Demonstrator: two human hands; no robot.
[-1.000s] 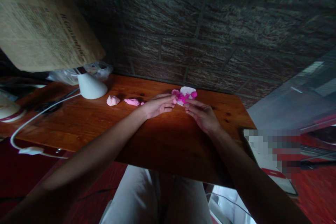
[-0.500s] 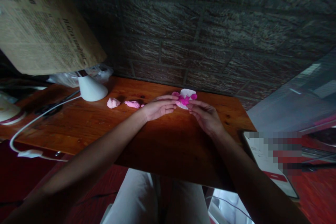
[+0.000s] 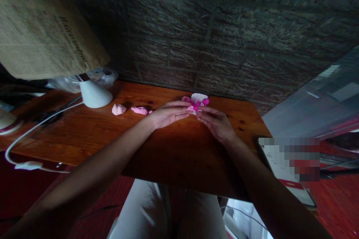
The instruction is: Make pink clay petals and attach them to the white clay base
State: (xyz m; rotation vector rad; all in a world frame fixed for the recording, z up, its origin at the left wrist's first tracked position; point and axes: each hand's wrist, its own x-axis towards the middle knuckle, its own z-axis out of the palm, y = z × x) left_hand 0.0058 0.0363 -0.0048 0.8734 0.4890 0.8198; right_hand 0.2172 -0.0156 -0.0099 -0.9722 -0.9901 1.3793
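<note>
A shape of pink clay (image 3: 195, 107), made of magenta and paler lobes, lies over a white round piece (image 3: 199, 98) near the back of the wooden table. My left hand (image 3: 171, 114) reaches in from the left, fingers long, their tips closed on the clay's pale front edge. From the right, my right hand (image 3: 215, 121) pinches the same edge between thumb and fingers. The fingertips almost meet and hide part of the clay. Left of my left hand sit a pale pink lump (image 3: 118, 109) and a flatter pink clay piece (image 3: 139, 110), with a small bit beside it.
A lamp with a white base (image 3: 95, 95) and printed paper shade (image 3: 53, 37) stands at the left, its white cord (image 3: 42, 119) looping over the table edge. A brick wall (image 3: 179, 37) rises behind. A tablet-like device (image 3: 283, 171) lies at the right, partly blurred out.
My right hand's fingertips have shifted slightly left, closer to my left fingertips at the clay. The whole view has moved a little; the loose lumps stay in place.
</note>
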